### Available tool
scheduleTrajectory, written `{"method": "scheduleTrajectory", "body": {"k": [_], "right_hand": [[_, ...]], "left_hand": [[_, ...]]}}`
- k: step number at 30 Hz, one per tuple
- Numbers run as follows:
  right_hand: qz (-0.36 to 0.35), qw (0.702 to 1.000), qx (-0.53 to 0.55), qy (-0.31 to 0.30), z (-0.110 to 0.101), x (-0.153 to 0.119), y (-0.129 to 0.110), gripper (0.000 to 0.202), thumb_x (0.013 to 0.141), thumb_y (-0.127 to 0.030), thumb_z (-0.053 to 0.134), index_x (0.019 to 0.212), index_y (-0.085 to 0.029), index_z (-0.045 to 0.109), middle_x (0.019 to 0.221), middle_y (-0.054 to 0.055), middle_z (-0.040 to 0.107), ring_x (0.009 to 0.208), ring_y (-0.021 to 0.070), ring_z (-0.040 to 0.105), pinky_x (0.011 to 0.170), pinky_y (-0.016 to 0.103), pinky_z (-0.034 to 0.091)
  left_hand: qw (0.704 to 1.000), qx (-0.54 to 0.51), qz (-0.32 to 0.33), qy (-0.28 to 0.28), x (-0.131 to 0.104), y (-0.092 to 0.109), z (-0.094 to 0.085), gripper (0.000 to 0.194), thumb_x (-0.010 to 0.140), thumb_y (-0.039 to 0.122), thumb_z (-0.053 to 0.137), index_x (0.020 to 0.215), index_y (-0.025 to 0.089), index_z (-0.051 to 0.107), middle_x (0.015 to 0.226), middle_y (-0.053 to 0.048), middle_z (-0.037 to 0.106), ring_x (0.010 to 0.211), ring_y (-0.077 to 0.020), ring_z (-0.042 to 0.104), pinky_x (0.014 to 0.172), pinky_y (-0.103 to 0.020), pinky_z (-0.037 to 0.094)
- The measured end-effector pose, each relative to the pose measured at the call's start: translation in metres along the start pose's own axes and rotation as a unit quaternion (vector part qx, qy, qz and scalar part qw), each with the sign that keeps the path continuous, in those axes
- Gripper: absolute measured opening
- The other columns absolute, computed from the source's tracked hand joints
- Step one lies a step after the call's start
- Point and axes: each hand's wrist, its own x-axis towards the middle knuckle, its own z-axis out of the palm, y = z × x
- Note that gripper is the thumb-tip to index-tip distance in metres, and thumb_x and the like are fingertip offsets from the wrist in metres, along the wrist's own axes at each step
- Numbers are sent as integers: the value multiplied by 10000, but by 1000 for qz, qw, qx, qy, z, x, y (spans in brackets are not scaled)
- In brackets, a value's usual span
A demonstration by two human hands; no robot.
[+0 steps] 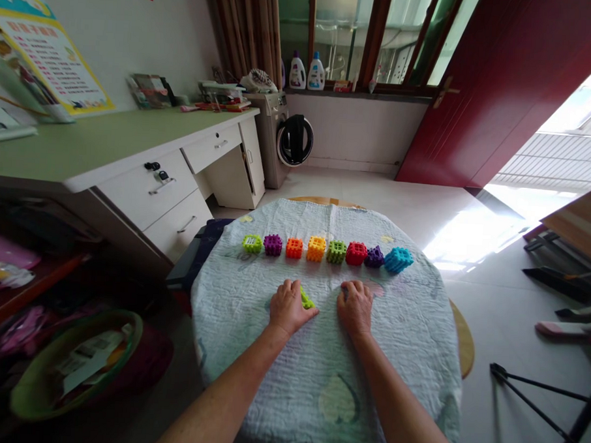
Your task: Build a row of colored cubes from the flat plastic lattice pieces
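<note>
While eight toothed lattice blocks stand in a row across the far part of the cloth-covered surface [407,357], the person's two hands work on the nearer side of it. The left hand [286,308] grasps a lime-green lattice piece [307,300], its thumb on the near side and its fingers on the far side; the piece sits low against the cloth, partly hidden by the hand. The right hand [356,308] rests apart from it, knuckles up and fingers curled down towards the cloth, and whether they grasp anything cannot be told from this view

Beyond the hands, from left to right, come a lime-green block [252,244], a purple block [273,245], an orange block [294,249], a yellow block [316,248], a green block [336,251], a red block [356,253], a dark violet block [374,256] and a blue block [399,259], the last set at a slant

The step in hand appears to be handling the single lime-green piece, apart from the row. Any next move with it would probably call for a steady pinch on its edges and care not to nudge the blocks beyond
</note>
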Motion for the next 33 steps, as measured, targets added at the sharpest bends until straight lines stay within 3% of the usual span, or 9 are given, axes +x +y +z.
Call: {"method": "scheduleTrajectory", "body": {"k": [5,11,18,23,28,33], "right_hand": [[1,1000,1,-2,-2,0,-1,203,830,-173,512,957,-194,668,1004,78,627,1005,232,484,919,350,312],[9,1000,4,-2,-2,0,-2,196,825,-164,514,942,-192,669,999,77,628,995,228,481,903,345,310],[7,1000,5,5,1,0,-1,194,822,-158,517,937,-195,668,987,68,626,985,222,479,905,337,305],[1,1000,2,8,0,0,-1,188,817,-160,520,930,-194,667,978,68,626,969,221,478,895,336,307],[0,1000,2,6,-1,1,-1,206,811,-155,515,943,-189,668,986,72,625,978,225,476,908,341,306],[-3,1000,-1,5,-1,1,0,203,809,-156,513,933,-190,670,974,73,621,969,222,475,900,342,312]], "left_hand": [[1000,6,7,-11,2,0,1,574,684,505,723,1139,214,530,1141,-98,570,1088,-274,570,925,-366,469],[1000,13,10,-20,3,8,-7,714,667,659,691,1171,183,520,1164,-138,572,1089,-311,561,912,-399,470],[999,35,23,-1,-2,15,-5,415,775,446,638,1108,208,569,1129,-104,555,1059,-279,538,873,-365,462],[998,9,58,-22,-3,5,-5,308,804,368,624,1083,240,604,1136,-87,542,1049,-254,535,921,-360,448],[989,-22,130,-71,3,-12,-11,400,786,355,671,1164,240,606,1210,-91,523,1105,-257,534,1011,-375,426],[967,-30,211,-138,16,-28,-19,474,751,236,704,1214,227,602,1306,-97,493,1203,-251,514,1069,-351,410]]}}
